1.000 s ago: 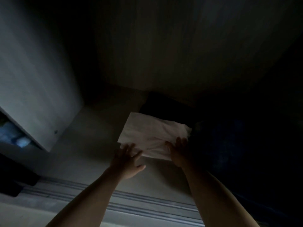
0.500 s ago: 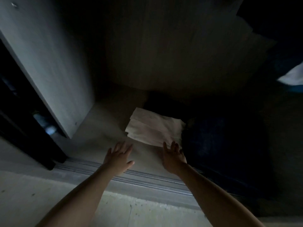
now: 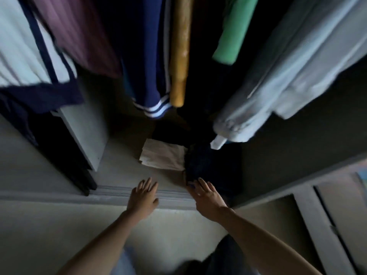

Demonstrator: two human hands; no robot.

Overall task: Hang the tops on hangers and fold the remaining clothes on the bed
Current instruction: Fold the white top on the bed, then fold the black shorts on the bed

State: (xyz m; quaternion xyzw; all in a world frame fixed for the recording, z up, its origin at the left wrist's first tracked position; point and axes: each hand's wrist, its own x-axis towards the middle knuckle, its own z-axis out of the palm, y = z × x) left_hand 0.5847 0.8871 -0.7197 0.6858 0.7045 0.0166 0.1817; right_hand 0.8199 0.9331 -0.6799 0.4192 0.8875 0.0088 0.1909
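A folded white garment (image 3: pixel 162 156) lies on the wardrobe floor. A dark folded pile (image 3: pixel 210 167) sits against its right side. My left hand (image 3: pixel 143 197) hovers over the door track in front of the white garment, fingers straight and holding nothing. My right hand (image 3: pixel 206 195) has relaxed fingers at the front edge of the dark pile; whether they touch it is unclear. Above hang several tops: a navy one with white stripes (image 3: pixel 147 62), a mustard one (image 3: pixel 179 50), a green one (image 3: pixel 232 32), a pale blue shirt (image 3: pixel 288 72) and a mauve one (image 3: pixel 79 32).
A sliding wardrobe door (image 3: pixel 83 132) stands at the left, with its floor track (image 3: pixel 119 192) across the opening. A white top with navy trim (image 3: pixel 25 56) hangs at far left. Shelving or drawer fronts (image 3: pixel 337 211) are at the right. The wardrobe interior is dim.
Both hands have let go of the folded white garment and drawn back toward me. The view has pulled back and up, bringing the hanging clothes into sight.
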